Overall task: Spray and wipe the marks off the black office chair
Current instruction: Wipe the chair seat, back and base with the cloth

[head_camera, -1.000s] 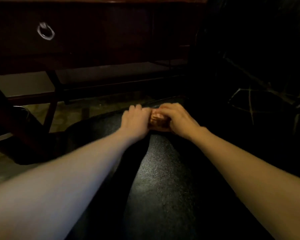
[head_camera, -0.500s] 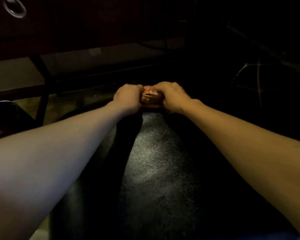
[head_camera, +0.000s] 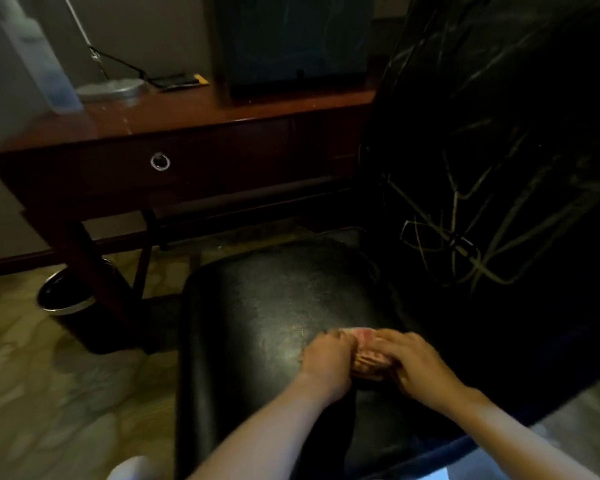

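Note:
The black office chair's seat (head_camera: 257,306) fills the lower middle of the head view. Its backrest (head_camera: 499,133) rises at the right and carries pale scribbled marks (head_camera: 465,244). A folded pinkish cloth (head_camera: 368,358) rests on the seat. My left hand (head_camera: 326,362) grips the cloth's left end, and my right hand (head_camera: 416,365) presses down on its right end. Both hands touch the seat. On the desk at the far left stands a clear spray bottle (head_camera: 45,64), blurred.
A dark wooden desk (head_camera: 187,112) with a ring-pull drawer (head_camera: 160,162) stands behind the chair. On it are a lamp base (head_camera: 111,88) and a dark monitor (head_camera: 291,43). A round black bin (head_camera: 63,292) sits on the patterned floor by the desk leg.
My view has lifted and pulled back, so the desk top and backrest show. Both hands with the cloth have come nearer to me along the seat.

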`<action>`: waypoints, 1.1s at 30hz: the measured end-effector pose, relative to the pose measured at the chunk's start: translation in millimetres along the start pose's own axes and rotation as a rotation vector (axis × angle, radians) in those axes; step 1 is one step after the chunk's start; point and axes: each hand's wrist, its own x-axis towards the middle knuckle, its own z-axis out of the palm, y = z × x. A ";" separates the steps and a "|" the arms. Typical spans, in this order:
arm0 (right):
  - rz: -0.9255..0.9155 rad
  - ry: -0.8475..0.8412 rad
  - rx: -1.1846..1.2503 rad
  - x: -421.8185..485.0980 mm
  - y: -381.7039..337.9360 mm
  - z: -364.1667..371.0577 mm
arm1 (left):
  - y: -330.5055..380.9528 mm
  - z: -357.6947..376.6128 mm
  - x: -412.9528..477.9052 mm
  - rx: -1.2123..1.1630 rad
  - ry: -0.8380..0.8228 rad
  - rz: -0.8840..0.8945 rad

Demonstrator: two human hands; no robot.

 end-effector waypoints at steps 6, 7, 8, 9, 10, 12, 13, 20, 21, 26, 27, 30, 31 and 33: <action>0.038 0.025 -0.054 -73.8 -29.1 -19.8 | 40.1 24.9 -53.0 0.041 -0.039 0.001; 0.059 0.019 -0.052 -83.2 -30.9 -20.6 | 44.0 28.6 -59.0 0.037 -0.046 0.000; 0.081 -0.001 -0.044 -90.8 -31.9 -21.1 | 47.1 32.1 -64.0 0.036 -0.049 0.003; 0.110 -0.047 -0.031 -96.2 -32.7 -21.8 | 49.4 34.9 -68.5 0.038 -0.046 0.007; 0.129 -0.100 -0.020 -98.9 -33.2 -23.1 | 50.5 37.5 -71.7 0.045 -0.041 0.009; 0.147 -0.180 -0.008 -102.2 -35.4 -24.5 | 50.9 40.5 -75.4 0.053 -0.022 0.015; 0.160 -0.187 -0.018 -103.0 -37.8 -25.3 | 50.7 41.0 -76.1 0.056 -0.016 0.015; 0.150 -0.241 -0.028 -95.6 -34.6 -31.4 | 52.6 34.4 -72.9 0.077 -0.038 0.037; 0.145 -0.245 -0.031 -94.8 -33.4 -33.3 | 51.7 34.0 -73.0 0.081 -0.022 0.051; 0.106 -0.018 -0.064 -90.1 -33.8 -30.6 | 47.1 34.6 -61.4 0.033 0.060 0.081; 0.112 0.026 -0.082 -86.2 -31.3 -27.3 | 46.6 33.8 -55.5 0.034 0.072 0.084; 0.141 0.103 -0.086 -66.7 -20.8 -21.1 | 42.4 27.8 -31.5 0.058 0.082 0.098; 0.154 0.120 -0.080 -58.0 -17.5 -19.1 | 39.6 24.2 -21.5 0.074 0.084 0.104; 0.175 0.130 -0.075 -36.5 -12.1 -15.6 | 31.8 15.9 0.6 0.101 0.094 0.103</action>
